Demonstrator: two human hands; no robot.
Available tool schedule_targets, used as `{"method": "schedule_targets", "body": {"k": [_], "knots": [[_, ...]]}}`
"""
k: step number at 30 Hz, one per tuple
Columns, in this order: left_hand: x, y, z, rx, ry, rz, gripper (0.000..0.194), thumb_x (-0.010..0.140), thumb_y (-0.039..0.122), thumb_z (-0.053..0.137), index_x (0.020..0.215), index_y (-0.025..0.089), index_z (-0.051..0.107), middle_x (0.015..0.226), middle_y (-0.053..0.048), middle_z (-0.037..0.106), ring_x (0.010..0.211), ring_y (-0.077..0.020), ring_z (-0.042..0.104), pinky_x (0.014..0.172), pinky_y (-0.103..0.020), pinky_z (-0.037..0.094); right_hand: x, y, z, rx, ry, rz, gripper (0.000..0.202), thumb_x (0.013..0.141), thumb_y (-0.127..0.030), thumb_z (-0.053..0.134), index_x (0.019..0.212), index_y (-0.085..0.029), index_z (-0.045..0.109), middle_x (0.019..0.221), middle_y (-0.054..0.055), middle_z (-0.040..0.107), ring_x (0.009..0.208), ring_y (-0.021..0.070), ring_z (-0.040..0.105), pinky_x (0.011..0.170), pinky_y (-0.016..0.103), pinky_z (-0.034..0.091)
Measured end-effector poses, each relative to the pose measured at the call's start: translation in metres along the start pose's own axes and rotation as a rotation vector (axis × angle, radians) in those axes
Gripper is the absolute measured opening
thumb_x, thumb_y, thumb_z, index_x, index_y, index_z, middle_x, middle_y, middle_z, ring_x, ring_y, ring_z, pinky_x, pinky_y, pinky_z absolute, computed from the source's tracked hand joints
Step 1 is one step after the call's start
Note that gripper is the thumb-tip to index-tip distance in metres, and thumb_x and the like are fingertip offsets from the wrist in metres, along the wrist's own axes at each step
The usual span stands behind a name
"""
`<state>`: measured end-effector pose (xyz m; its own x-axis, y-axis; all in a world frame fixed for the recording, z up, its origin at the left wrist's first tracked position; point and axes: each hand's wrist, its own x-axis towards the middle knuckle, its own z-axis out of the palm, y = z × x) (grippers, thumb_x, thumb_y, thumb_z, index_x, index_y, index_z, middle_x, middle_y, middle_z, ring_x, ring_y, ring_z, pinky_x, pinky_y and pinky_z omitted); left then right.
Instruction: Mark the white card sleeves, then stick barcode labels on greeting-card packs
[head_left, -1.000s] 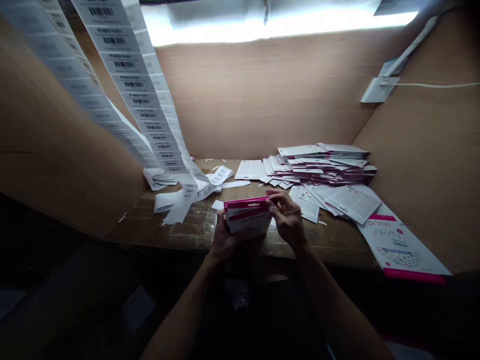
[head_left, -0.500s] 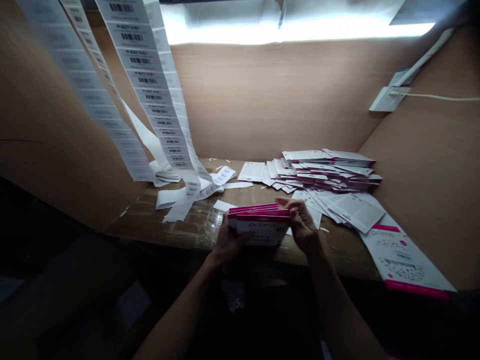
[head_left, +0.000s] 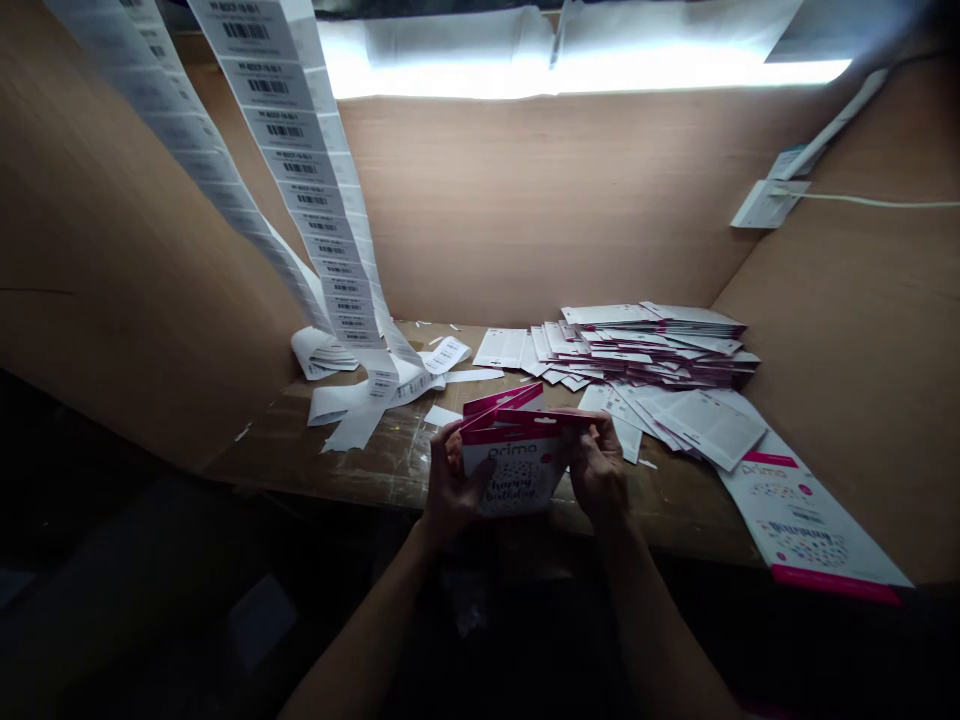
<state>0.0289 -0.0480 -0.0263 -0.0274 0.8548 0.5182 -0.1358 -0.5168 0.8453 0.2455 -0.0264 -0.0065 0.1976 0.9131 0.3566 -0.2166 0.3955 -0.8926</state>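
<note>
left hand [head_left: 454, 482] and right hand [head_left: 600, 470] grip packets [head_left: 521, 472] at opposite sides.

The packets [head_left: 517, 475] I hold look like thin, smooth printed card, with pink bands [head_left: 487, 437] across the top; the stacked pile [head_left: 660, 350] beyond shows the same papery stock, its white faces mostly matt; the label strips [head_left: 289, 150] near me look like smooth paper, matt on the printed side; my worktop [head_left: 360, 475] looks like wood, scuffed and glossy in patches; the back wall [head_left: 525, 210] seems smooth board, faintly grained; the socket box [head_left: 769, 205] looks like smooth white plastic.
</note>
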Motion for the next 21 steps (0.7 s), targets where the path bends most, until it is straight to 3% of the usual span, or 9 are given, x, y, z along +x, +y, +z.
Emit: {"method": "schedule_targets", "body": {"k": [4, 12, 16, 18, 21], "knots": [[0.002, -0.003, 0.003, 0.014, -0.031, 0.053, 0.059, 0.099, 0.03, 0.074, 0.148, 0.029, 0.041, 0.123, -0.011, 0.07, 0.099, -0.0217, 0.073, 0.083, -0.035, 0.061, 0.003, -0.008, -0.014, -0.053, -0.041, -0.043, 0.016, 0.097, -0.036, 0.063, 0.109, -0.026, 0.069, 0.11, 0.007, 0.074, 0.079, 0.0188, 0.064, 0.063, 0.027, 0.051], [-0.006, -0.016, 0.011, 0.103, 0.107, 0.02, 0.038, 0.101, 0.038, 0.072, 0.132, 0.027, 0.055, 0.102, -0.004, 0.074, 0.081, -0.0173, 0.072, 0.071, -0.029, 0.057, 0.006, -0.027, -0.045, -0.255, 0.114, -0.149, 0.013, 0.095, -0.028, 0.063, 0.105, -0.022, 0.071, 0.086, 0.004, 0.066, 0.07, 0.0171, 0.056, 0.061, 0.027, 0.047], [-0.008, -0.018, 0.013, 0.147, 0.138, 0.029, 0.035, 0.1, 0.04, 0.072, 0.129, 0.026, 0.056, 0.097, -0.002, 0.072, 0.078, -0.0165, 0.069, 0.07, -0.028, 0.056, 0.006, -0.029, -0.057, -0.224, 0.171, -0.141, 0.011, 0.096, -0.03, 0.064, 0.101, -0.023, 0.071, 0.083, 0.003, 0.064, 0.066, 0.0158, 0.052, 0.057, 0.026, 0.044], [-0.009, -0.017, 0.014, 0.132, 0.124, -0.007, 0.039, 0.099, 0.041, 0.072, 0.131, 0.026, 0.054, 0.101, -0.003, 0.072, 0.082, -0.0177, 0.069, 0.074, -0.029, 0.057, 0.005, -0.027, -0.052, -0.196, 0.116, -0.122, 0.011, 0.096, -0.032, 0.065, 0.103, -0.025, 0.069, 0.091, 0.004, 0.069, 0.071, 0.0175, 0.057, 0.06, 0.028, 0.047], [-0.009, -0.015, 0.018, 0.063, 0.047, -0.09, 0.046, 0.1, 0.044, 0.07, 0.137, 0.027, 0.049, 0.11, -0.006, 0.071, 0.092, -0.0209, 0.069, 0.082, -0.033, 0.057, 0.0, -0.018, -0.032, -0.167, -0.082, -0.061, 0.021, 0.1, -0.046, 0.062, 0.114, -0.03, 0.066, 0.118, 0.009, 0.072, 0.092, 0.0253, 0.067, 0.074, 0.036, 0.056]]}}
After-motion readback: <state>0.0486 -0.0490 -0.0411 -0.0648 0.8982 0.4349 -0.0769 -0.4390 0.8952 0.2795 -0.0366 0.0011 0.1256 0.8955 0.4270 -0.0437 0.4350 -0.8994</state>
